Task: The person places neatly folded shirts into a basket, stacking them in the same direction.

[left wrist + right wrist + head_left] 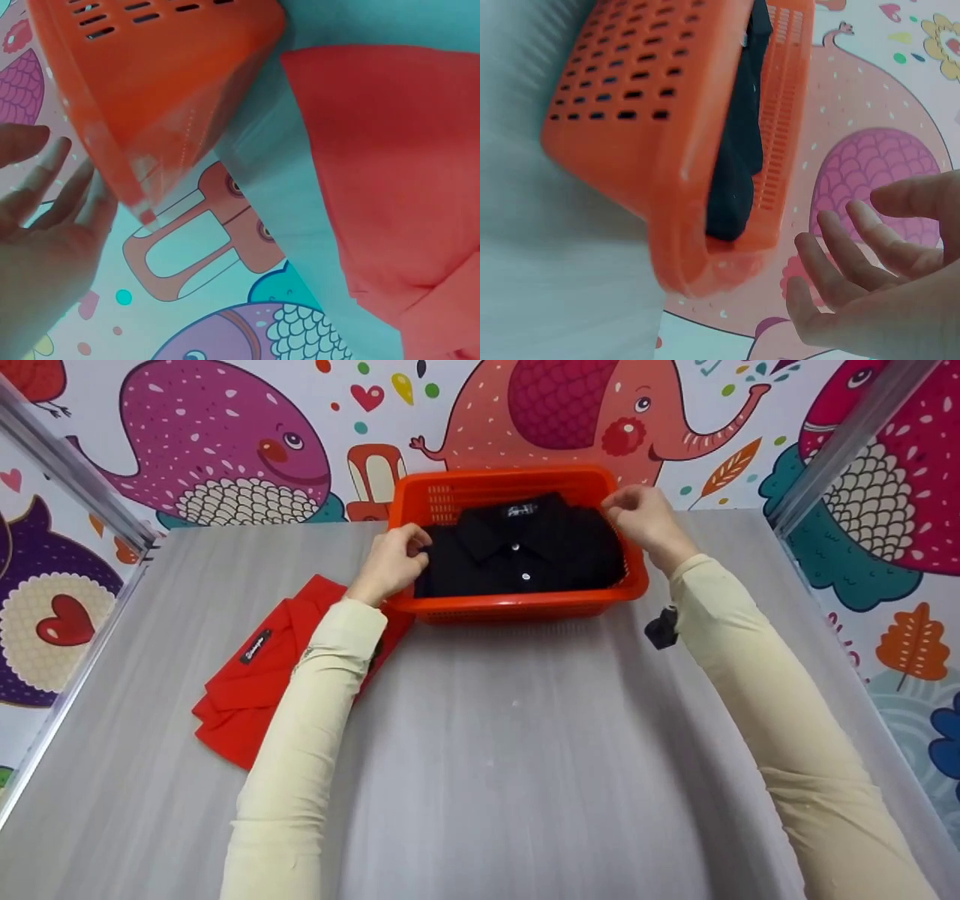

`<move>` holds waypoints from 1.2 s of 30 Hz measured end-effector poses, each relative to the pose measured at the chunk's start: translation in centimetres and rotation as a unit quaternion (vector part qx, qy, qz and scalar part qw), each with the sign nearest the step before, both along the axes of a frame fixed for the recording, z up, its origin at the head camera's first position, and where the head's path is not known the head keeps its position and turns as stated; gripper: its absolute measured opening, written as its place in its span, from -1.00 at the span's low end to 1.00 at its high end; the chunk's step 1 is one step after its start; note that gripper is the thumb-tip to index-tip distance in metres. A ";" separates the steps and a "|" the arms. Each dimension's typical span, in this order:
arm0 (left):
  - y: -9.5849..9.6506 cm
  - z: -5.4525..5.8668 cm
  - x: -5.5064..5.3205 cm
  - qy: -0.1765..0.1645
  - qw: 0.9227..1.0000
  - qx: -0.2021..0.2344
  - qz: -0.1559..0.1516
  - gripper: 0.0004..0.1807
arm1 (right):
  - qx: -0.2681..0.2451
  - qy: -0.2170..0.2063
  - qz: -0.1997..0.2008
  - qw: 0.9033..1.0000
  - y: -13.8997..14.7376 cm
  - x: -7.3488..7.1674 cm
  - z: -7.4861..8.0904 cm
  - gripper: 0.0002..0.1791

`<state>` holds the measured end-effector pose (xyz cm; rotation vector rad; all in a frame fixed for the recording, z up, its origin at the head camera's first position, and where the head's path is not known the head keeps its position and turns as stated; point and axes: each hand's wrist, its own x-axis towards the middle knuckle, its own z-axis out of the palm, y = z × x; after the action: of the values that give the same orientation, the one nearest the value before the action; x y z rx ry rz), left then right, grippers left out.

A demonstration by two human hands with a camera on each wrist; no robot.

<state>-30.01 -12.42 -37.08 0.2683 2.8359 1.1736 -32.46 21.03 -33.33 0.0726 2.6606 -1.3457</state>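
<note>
A folded black polo shirt (517, 547) lies inside an orange plastic basket (517, 600), collar and buttons facing up. At the basket's left end is my left hand (394, 559), its fingers loosely bent over the rim. My right hand (649, 521) hovers by the right end of the rim. In the right wrist view the fingers of the right hand (877, 262) are spread and hold nothing, apart from the basket (630, 135). The left wrist view shows the left hand (52, 232) beside the basket wall (165, 82), also holding nothing.
A folded red shirt (255, 682) lies on the grey table (510, 765) left of the basket, partly under the left forearm. Behind the basket stands a wall printed with cartoon animals (225, 435). A small black object (661, 628) shows at the right sleeve.
</note>
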 end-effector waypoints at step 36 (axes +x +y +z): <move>-5.4 -2.0 7.8 0.040 0.990 0.135 0.002 -0.79 | -0.019 0.148 0.264 0.953 -8.2 7.5 -3.7 -0.81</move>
<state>-22.25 -17.80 -39.05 0.3301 2.7377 1.5833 -24.99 12.83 -37.06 -0.8454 2.5886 -1.2942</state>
